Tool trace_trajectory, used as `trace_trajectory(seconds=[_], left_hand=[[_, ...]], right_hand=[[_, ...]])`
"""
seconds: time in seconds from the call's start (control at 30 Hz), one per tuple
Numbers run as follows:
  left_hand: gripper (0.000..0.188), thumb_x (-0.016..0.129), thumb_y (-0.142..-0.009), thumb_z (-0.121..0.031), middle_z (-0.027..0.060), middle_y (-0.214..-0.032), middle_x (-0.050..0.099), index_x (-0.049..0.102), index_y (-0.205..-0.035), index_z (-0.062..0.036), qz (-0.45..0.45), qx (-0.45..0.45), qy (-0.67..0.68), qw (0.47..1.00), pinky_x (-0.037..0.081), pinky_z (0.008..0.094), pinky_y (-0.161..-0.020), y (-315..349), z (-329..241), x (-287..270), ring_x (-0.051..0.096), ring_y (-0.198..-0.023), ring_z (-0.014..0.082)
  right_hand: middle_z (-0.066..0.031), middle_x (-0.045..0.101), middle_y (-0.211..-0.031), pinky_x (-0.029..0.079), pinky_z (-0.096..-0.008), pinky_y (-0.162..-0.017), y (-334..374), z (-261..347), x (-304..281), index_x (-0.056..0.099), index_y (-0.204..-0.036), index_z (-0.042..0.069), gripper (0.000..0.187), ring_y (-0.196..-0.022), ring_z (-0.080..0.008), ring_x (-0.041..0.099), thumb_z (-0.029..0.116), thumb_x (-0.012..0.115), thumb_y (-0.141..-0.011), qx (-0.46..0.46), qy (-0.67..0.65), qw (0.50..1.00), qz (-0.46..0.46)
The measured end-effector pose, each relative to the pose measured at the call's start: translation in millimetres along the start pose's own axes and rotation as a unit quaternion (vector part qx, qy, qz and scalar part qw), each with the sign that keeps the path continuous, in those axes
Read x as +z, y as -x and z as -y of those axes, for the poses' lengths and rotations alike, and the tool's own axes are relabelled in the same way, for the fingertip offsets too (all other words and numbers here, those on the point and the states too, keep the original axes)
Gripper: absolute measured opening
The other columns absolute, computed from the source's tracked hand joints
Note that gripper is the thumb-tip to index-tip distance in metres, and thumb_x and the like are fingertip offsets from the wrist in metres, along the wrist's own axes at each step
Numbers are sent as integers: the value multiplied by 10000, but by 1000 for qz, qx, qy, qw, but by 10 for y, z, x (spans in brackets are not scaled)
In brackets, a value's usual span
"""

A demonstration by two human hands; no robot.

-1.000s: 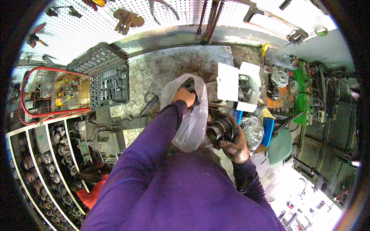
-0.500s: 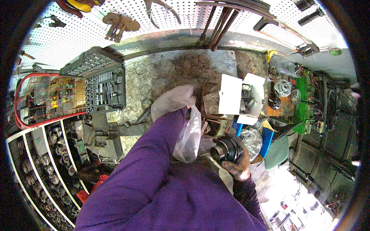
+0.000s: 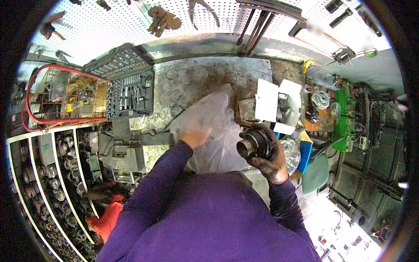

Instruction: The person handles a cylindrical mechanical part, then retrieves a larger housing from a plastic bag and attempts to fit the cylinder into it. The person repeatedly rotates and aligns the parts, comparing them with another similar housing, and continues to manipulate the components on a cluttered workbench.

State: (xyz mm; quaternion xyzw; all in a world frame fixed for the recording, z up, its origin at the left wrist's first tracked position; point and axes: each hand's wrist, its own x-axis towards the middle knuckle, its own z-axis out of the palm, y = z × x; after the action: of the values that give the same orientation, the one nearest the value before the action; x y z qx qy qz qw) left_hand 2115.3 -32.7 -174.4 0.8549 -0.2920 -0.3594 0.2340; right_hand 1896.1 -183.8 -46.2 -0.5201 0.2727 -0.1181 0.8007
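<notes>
A clear plastic bag hangs spread in front of me, above the workbench. My left hand is closed on the bag; film veils the fingers, so their exact grip is hard to make out. To the right, my right hand is wrapped round a dark, greasy, round metal part with stepped rings. A short hollow stub on that part faces left. The bag and the metal part are close together, the part at the bag's right side. Dark grime covers my right fingers.
Beyond the bag is the stained workbench. At left lie an opened socket set and a red-rimmed wire basket. White open box flaps stand right, near a green crate. Shelves of parts fill the lower left.
My left arm has drawn back toward me and left, and the bag has spread wider over that hand. The right hand still holds the metal part, raised slightly and turned.
</notes>
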Motion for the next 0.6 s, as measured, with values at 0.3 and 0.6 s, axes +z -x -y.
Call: trace_trajectory(seconds=[0.3, 0.6], left_hand=[[647, 754, -822, -131, 251, -1287, 667, 521, -1381, 97, -62, 60, 278, 957, 506, 391, -1054, 1372, -166, -546, 656, -1209, 326], [719, 826, -838, -48, 184, -1321, 645, 457, -1443, 74, -98, 118, 375, 914, 501, 398, -1063, 1667, -311, -628, 603, -1250, 267]], right_hand=[[-177, 589, -1412, 506, -380, -1081, 394, -64, 186, 365, -1543, -31, 1080, -1278, -279, 613, 249, 935, -669, -54, -40, 997, 21], [-101, 641, -1299, 566, -319, -845, 670, -178, 280, 398, -1552, 24, 845, -1114, -212, 659, 159, 795, -818, -68, -42, 997, -1]])
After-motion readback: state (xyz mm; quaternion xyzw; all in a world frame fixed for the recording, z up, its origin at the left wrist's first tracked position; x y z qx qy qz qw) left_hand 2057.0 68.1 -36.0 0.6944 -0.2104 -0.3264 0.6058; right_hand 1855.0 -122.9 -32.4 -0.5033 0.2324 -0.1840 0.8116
